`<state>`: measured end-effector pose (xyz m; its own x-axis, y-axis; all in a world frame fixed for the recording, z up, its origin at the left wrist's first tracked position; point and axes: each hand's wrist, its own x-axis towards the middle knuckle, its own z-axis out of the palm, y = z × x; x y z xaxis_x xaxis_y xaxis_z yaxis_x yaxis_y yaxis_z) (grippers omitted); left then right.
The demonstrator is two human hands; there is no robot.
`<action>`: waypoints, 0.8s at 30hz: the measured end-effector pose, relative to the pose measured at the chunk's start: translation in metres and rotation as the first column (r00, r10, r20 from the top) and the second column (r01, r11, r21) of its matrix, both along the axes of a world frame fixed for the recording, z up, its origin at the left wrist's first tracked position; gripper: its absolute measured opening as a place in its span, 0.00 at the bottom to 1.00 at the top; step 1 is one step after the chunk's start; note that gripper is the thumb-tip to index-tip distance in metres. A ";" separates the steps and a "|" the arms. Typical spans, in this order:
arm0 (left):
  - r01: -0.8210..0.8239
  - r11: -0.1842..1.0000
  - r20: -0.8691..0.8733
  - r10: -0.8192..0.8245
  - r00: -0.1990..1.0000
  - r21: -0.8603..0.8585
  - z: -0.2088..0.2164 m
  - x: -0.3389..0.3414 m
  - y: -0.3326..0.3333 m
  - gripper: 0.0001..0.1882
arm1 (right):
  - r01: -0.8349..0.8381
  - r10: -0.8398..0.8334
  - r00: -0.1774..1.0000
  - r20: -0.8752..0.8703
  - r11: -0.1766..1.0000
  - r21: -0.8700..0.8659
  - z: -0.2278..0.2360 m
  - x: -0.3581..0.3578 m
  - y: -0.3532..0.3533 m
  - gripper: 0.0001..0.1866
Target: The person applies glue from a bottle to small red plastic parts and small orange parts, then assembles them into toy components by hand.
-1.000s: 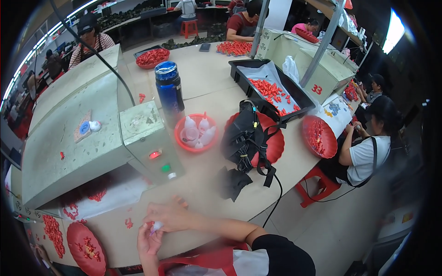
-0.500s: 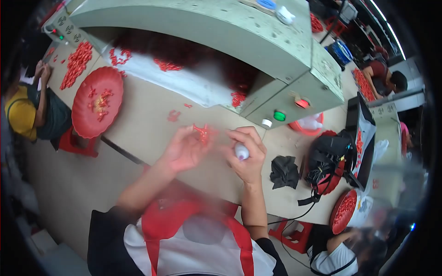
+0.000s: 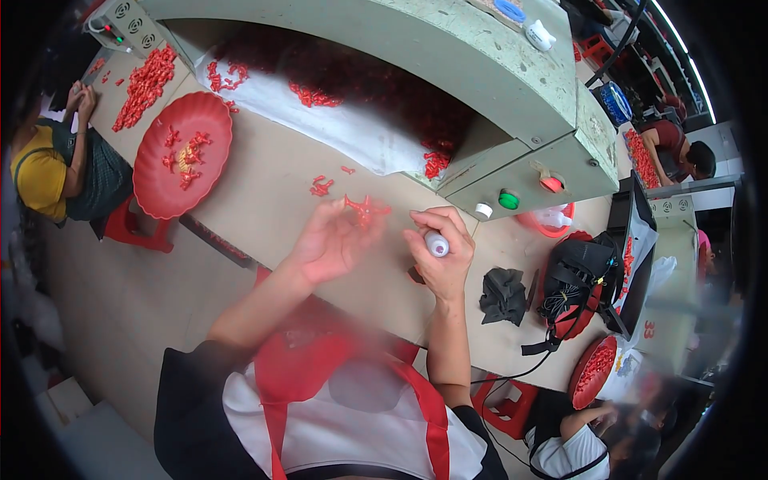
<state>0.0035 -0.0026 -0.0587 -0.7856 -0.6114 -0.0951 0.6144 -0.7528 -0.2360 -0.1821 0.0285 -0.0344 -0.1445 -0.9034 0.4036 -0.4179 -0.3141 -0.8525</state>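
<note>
One red figure (image 3: 366,210) in the left hand (image 3: 330,244), one white bottle (image 3: 438,243) in the right; work on that figure looks unfinished
Left hand half open, pinching the figure at its fingertips over the bench (image 3: 364,296); right hand (image 3: 444,258) curled round the bottle, apart from the figure; beyond, one small loose cluster (image 3: 322,187) and one single bit (image 3: 347,170); by the bench's near edge, leftward, one red plate (image 3: 150,178) with about four figures, finished or not I cannot tell; past it, an uncountable pile (image 3: 146,90)

Red plate (image 3: 156,184): blocks my left.
Grey-green machine (image 3: 480,76): bars me ahead, open underneath.
Black cloth (image 3: 502,296): obstructs beside my right hand (image 3: 442,252).
</note>
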 end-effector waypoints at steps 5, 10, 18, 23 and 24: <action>0.002 1.000 0.014 -0.002 1.000 -0.008 -0.001 0.004 -0.002 0.22 | -0.011 0.011 1.000 0.017 1.000 0.009 -0.003 -0.001 -0.003 0.15; -0.009 1.000 0.008 0.009 1.000 -0.019 0.000 0.007 0.000 0.22 | -0.018 0.018 1.000 0.005 1.000 0.013 -0.003 0.000 -0.003 0.14; -0.070 0.997 -0.028 0.069 0.997 -0.030 0.001 0.009 -0.005 0.22 | -0.015 0.015 1.000 0.009 0.999 0.028 -0.006 -0.003 -0.002 0.12; -0.131 0.990 -0.010 0.130 0.991 -0.044 0.002 0.020 -0.008 0.22 | -0.025 0.024 0.999 0.034 0.998 0.056 -0.008 0.001 -0.004 0.11; -0.135 0.990 -0.011 0.134 0.991 -0.045 0.002 0.022 -0.008 0.22 | -0.028 0.026 0.999 0.039 0.998 0.064 -0.009 0.002 -0.005 0.11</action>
